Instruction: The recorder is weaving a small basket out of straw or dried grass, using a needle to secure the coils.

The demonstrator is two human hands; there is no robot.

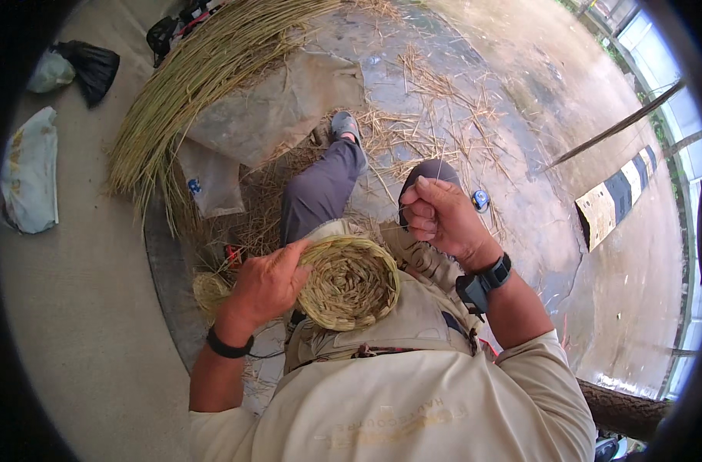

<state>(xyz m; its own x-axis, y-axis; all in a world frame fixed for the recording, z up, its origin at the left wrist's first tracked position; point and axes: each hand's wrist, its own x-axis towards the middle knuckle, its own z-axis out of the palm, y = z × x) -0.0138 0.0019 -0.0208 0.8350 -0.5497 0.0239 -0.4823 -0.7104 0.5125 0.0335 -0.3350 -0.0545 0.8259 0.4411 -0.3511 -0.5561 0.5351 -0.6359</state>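
Observation:
A round, shallow woven straw basket (349, 283) rests on my lap, its coiled inside facing up. My left hand (270, 281) is closed on its left rim, thumb over the edge. Raised to the right and apart from the basket, my right hand (441, 215) pinches a thin strand (441, 160) between thumb and fingers. One end of the strand sticks up past the fingertips; the rest is too fine to follow.
A large bundle of long green-yellow stalks (204, 73) lies at the far left, beside a plastic sheet (281, 104). Loose straw (451, 108) litters the ground mat. A blue tape measure (480, 200) lies right of my knee. A smaller woven piece (210, 292) sits left of my left hand.

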